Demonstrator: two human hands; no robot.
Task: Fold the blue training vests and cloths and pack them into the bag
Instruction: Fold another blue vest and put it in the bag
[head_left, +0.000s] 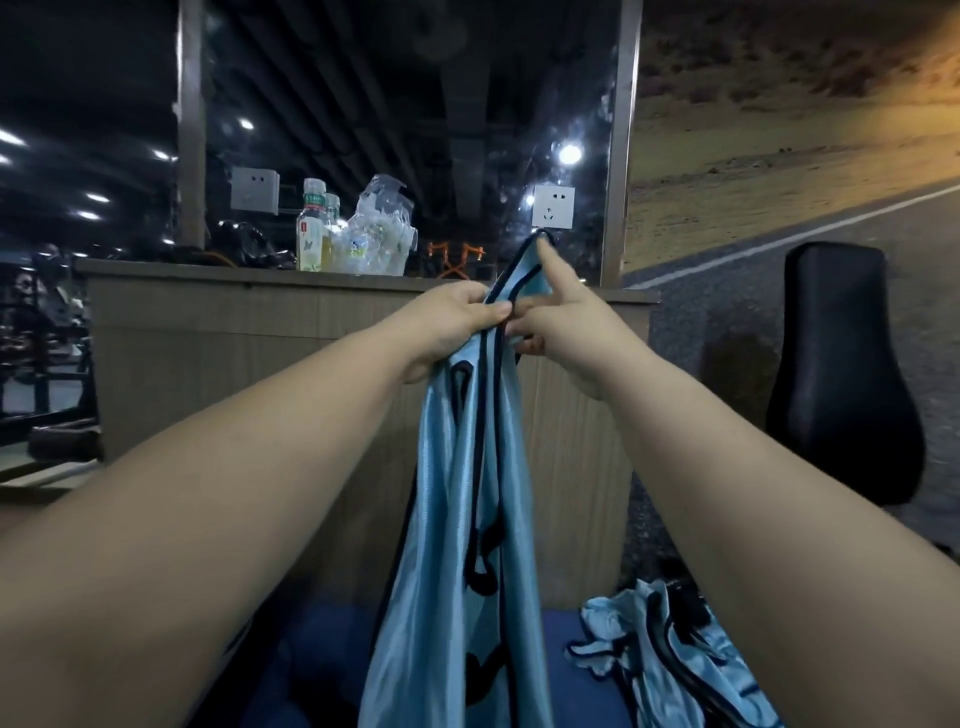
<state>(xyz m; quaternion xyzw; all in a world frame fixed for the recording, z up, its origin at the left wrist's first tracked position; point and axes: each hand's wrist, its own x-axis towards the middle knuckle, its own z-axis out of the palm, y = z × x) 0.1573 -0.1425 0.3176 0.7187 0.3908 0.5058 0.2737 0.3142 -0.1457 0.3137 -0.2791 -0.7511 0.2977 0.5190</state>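
- Fingers (467, 295) of the left hand (452, 325) are curled tight round the bunched top of the light blue vest (467, 493), with the thumb clamped over it.
- Far left behind it is just a dark room with ceiling lights, too blurry to make out.
- The wooden counter (208, 275) runs across the middle, and the vest hangs in front of its panel.
- On the counter there are two drink bottles (314, 226) touching a heap of clear plastic bags (382, 228), with a white wall socket (254, 189) to their left.
- The vest is shiny, has dark trim and dark printing, and drapes straight down between both forearms, hiding part of the blue mat (563, 686).
- The right hand (566, 332) pinches the same bunch just beside the left, with the index finger poking up through the strap loop (532, 283).
- A second socket (553, 207) sits right above that fingertip.
- On the right is a wall mural of a road (779, 156), with a black padded seat (841, 374) in front of it.
- A crumpled pile of more blue vests (665, 654) sits on the mat bottom right, partly covered by the right forearm.
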